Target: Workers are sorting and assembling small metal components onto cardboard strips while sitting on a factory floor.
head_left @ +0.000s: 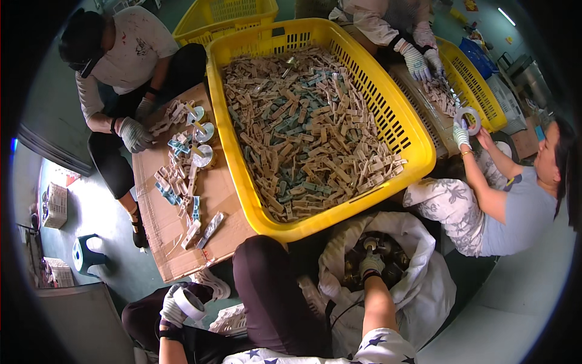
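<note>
My left hand (172,310), in a pale knitted glove, grips a roll of tape (190,303) low on the left, beside my knee. My gloved right hand (371,264) reaches down into a white woven sack (424,291) at my right. Its fingers are closed round a small pale thing with a round end (370,244), too small to name. Dark, shiny pieces (397,261) lie in the sack around that hand. In front of me a big yellow basket (291,230) is full of beige and blue-green clothespins (303,133).
Left of the basket, a cardboard sheet (160,227) bears loose clothespins and several round discs with short posts (203,156). One co-worker (130,45) sits at the far left. Another (509,194), at right, holds a tape roll (468,120). A third person's gloved hands (418,62) work at the back right.
</note>
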`<move>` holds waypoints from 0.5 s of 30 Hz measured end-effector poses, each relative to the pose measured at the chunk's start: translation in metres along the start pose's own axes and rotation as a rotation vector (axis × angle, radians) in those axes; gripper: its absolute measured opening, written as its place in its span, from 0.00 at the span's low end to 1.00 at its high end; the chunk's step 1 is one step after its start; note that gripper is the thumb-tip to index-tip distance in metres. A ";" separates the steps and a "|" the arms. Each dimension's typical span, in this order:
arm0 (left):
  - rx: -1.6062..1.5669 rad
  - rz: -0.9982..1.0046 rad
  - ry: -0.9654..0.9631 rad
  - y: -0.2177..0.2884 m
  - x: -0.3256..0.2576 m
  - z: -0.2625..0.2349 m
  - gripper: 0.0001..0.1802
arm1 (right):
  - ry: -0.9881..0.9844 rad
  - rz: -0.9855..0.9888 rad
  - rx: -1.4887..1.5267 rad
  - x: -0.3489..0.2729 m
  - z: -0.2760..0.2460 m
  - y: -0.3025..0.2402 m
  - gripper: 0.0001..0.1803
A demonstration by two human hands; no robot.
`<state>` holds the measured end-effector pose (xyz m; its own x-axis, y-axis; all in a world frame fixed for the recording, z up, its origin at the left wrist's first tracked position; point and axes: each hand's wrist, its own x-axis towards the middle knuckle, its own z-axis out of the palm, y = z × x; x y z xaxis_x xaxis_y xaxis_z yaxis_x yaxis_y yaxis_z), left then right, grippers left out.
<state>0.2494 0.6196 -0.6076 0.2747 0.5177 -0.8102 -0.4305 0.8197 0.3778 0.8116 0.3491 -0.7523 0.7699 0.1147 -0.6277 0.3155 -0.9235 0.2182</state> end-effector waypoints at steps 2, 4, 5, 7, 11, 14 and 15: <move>0.020 0.013 0.058 0.002 -0.001 -0.001 0.11 | 0.034 0.030 -0.034 0.014 0.005 -0.001 0.31; -0.001 0.018 0.060 -0.006 0.008 0.000 0.11 | 0.013 0.076 0.012 0.046 0.017 0.019 0.30; 0.010 0.015 0.078 -0.007 0.004 0.009 0.11 | -0.021 0.094 0.059 0.052 0.020 0.023 0.30; -0.007 0.005 0.068 -0.007 -0.007 0.025 0.11 | 0.038 0.041 0.151 0.046 0.026 0.030 0.28; 0.008 0.047 0.064 -0.001 -0.016 0.003 0.11 | 0.154 -0.069 0.515 0.012 0.016 0.019 0.26; -0.076 0.006 -0.121 -0.010 0.012 -0.010 0.11 | 0.226 -0.099 0.935 0.005 0.021 0.053 0.25; -0.082 -0.004 -0.145 -0.013 0.017 -0.004 0.11 | 0.195 -0.135 1.404 0.002 0.019 0.062 0.24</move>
<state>0.2561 0.6169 -0.6279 0.3951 0.5494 -0.7362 -0.4967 0.8019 0.3319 0.8221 0.2855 -0.7538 0.8779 0.1713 -0.4472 -0.3226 -0.4785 -0.8167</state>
